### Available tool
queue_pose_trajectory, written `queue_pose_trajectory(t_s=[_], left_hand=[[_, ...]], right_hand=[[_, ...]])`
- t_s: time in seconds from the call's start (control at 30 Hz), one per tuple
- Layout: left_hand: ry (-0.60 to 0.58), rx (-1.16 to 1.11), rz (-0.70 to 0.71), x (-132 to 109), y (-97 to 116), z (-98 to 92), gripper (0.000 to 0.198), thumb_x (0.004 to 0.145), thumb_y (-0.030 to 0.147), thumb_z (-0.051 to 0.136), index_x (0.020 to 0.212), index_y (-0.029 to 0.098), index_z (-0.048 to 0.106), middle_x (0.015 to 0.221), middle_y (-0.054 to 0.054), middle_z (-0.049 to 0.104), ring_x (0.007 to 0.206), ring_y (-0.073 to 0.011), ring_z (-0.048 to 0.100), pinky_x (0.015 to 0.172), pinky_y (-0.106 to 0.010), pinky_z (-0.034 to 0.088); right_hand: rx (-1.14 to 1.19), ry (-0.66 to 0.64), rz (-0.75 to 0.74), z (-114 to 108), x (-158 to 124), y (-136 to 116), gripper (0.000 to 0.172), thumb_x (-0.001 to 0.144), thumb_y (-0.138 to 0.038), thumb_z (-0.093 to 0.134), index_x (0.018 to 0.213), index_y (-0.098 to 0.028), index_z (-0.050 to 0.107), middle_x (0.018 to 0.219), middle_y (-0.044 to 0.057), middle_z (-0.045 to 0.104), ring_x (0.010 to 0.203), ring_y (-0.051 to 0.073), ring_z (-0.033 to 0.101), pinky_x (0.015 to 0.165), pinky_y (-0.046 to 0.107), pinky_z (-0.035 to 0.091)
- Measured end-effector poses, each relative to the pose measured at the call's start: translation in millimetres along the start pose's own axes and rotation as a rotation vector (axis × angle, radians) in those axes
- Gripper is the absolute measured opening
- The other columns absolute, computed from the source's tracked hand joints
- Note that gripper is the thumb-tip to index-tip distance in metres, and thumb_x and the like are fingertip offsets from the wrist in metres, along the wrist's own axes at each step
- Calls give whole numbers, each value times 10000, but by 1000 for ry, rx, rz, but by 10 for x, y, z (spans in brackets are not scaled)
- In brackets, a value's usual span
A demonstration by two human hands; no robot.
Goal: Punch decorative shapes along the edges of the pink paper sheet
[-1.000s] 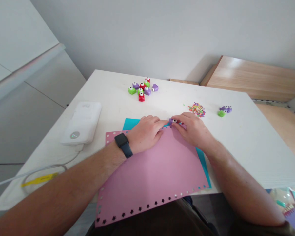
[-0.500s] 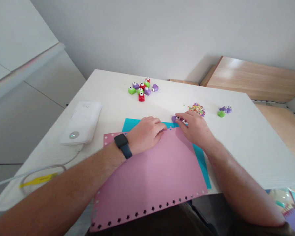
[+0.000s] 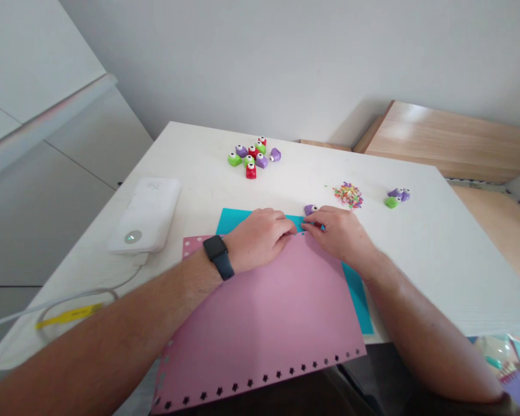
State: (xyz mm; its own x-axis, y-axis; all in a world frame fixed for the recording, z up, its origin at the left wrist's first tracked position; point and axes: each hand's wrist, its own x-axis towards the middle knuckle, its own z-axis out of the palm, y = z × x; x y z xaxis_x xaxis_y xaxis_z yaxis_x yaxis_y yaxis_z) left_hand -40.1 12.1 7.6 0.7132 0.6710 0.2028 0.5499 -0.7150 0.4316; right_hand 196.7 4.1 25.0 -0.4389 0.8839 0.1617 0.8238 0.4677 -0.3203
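A sheet of pink paper with punched shapes along its edges lies partly over a blue sheet. Pinched at the pink sheet's far edge is my left hand, with a dark watch on the wrist. Close to the same edge, my right hand has thumb and forefinger brought together over the blue sheet. Whatever is between those fingertips is too small to make out. Just beyond them sits a purple craft punch, partly covered by the right hand. Something red shows beneath that hand.
Several red, green and purple craft punches stand at the back. Paper confetti is heaped right of centre, and a few punches lie farther right. A white power bank with a cable is at left.
My right hand has moved off the purple craft punch, back towards the pink paper's far edge, and its fingertips have come together. My left hand keeps its hold on the paper.
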Motion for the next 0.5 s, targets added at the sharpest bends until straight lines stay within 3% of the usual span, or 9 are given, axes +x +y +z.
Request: queue_pose_trajectory(t_s=[0.5], left_hand=[[-2, 23, 4, 5, 17, 3, 176, 1041, 202, 583, 1091, 201, 752, 1017, -70, 738, 1007, -243, 694, 935, -416, 538]], right_hand=[[-19, -25, 69, 61, 49, -56, 158, 977, -163, 639, 950, -214, 787, 980, 67, 793, 914, 215, 719, 841, 330, 512]])
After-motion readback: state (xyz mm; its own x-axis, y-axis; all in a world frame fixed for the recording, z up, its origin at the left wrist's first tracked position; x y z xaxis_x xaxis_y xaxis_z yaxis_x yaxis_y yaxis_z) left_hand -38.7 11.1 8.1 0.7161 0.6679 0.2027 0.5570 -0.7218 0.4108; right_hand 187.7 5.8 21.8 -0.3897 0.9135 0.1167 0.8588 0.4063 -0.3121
